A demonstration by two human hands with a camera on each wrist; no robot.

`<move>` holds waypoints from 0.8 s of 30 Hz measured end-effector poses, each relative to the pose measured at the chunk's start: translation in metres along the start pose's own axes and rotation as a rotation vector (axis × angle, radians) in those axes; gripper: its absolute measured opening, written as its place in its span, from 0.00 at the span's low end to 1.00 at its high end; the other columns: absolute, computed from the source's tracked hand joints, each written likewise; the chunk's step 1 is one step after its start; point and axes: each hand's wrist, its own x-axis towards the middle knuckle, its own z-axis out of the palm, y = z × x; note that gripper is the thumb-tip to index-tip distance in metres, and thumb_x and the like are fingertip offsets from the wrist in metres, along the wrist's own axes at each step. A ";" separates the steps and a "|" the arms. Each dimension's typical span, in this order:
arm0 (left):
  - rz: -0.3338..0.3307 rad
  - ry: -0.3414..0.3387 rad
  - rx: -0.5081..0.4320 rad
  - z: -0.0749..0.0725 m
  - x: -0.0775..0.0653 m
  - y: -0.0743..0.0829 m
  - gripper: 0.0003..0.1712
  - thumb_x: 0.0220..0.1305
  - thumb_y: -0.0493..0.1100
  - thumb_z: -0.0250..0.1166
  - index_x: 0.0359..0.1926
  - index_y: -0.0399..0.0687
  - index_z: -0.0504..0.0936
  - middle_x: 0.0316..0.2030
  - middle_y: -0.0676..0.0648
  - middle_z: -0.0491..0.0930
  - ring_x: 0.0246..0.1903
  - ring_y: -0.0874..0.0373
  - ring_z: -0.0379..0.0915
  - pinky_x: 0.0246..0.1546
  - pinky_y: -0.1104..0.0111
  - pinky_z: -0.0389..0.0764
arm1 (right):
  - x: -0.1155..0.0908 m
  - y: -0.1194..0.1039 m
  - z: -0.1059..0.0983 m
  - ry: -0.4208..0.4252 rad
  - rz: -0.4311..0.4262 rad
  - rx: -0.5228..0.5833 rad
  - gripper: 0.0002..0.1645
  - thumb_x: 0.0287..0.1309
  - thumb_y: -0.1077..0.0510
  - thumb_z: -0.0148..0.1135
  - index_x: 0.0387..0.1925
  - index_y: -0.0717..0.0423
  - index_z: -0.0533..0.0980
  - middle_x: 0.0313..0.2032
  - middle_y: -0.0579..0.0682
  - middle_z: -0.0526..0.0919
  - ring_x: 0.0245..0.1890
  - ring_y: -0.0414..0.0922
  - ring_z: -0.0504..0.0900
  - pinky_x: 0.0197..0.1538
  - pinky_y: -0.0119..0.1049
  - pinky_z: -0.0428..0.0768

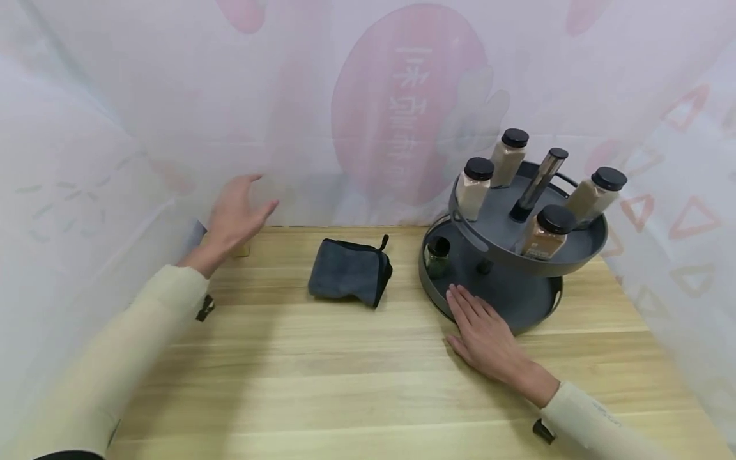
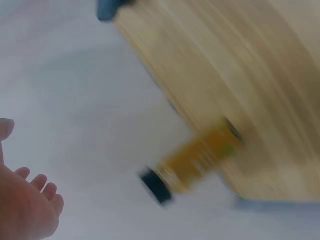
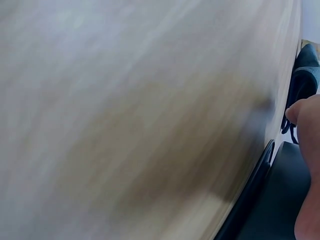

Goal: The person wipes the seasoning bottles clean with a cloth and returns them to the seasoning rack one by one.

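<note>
At the far left, a person's left hand (image 1: pixel 232 217) is raised above the back corner of the table, thumb spread from the fingers, with nothing visible in its grasp. Near it, apart from the fingers in the left wrist view, is a yellow bottle with a dark cap (image 2: pixel 200 155), seemingly upright near the table's back edge; its label is too blurred to read. A steady pickup would probably mean lowering the hand and wrapping thumb and fingers around the bottle's middle, to avoid tipping it.

At centre, a dark grey zippered pouch (image 1: pixel 345 271) lies on its own, near a two-tier round tray stand.

At right, the right hand (image 1: pixel 483 335), well apart from the left, lies with straight fingers at the front rim of the lower tray (image 1: pixel 512 294). Whether it presses there cannot be told; light contact would likely steady the stand best. A jar with green contents (image 1: pixel 437 263) sits at that tray's left. The upper tray (image 1: pixel 503 220) carries three black-lidded jars of pale contents (image 1: pixel 473 195) and one orange-brown jar (image 1: pixel 543 241) around a central post (image 1: pixel 537 185).

The table (image 1: pixel 345 370) is pale, striped wood grain. White cloth (image 1: pixel 299 96) hangs behind and at both sides, printed with pink circles, white characters and, rightmost, triangles.
</note>
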 end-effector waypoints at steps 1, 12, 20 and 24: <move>-0.018 0.010 -0.010 -0.005 -0.004 -0.008 0.40 0.76 0.53 0.65 0.78 0.36 0.65 0.75 0.31 0.66 0.74 0.32 0.60 0.75 0.39 0.60 | 0.001 -0.001 0.001 0.001 0.005 -0.001 0.53 0.66 0.45 0.69 0.80 0.67 0.57 0.79 0.63 0.63 0.78 0.59 0.64 0.72 0.58 0.72; -0.287 -0.119 -0.204 -0.017 -0.040 -0.085 0.56 0.75 0.55 0.66 0.83 0.33 0.43 0.81 0.25 0.46 0.77 0.25 0.47 0.74 0.33 0.55 | 0.011 -0.009 0.003 0.006 0.057 -0.018 0.54 0.66 0.44 0.71 0.80 0.67 0.57 0.79 0.63 0.63 0.77 0.58 0.66 0.71 0.57 0.73; -0.401 -0.304 -0.331 -0.003 -0.046 -0.126 0.59 0.70 0.49 0.72 0.83 0.31 0.42 0.81 0.26 0.46 0.79 0.25 0.45 0.75 0.33 0.53 | 0.016 -0.014 0.002 -0.052 0.101 0.011 0.53 0.70 0.44 0.68 0.82 0.66 0.54 0.80 0.63 0.60 0.79 0.57 0.64 0.73 0.57 0.71; -0.412 -0.329 -0.411 0.002 -0.045 -0.137 0.58 0.70 0.45 0.73 0.83 0.32 0.44 0.82 0.28 0.44 0.80 0.28 0.41 0.77 0.35 0.48 | 0.018 -0.016 0.003 -0.049 0.107 0.006 0.53 0.69 0.44 0.68 0.82 0.65 0.55 0.80 0.63 0.61 0.78 0.57 0.64 0.73 0.57 0.71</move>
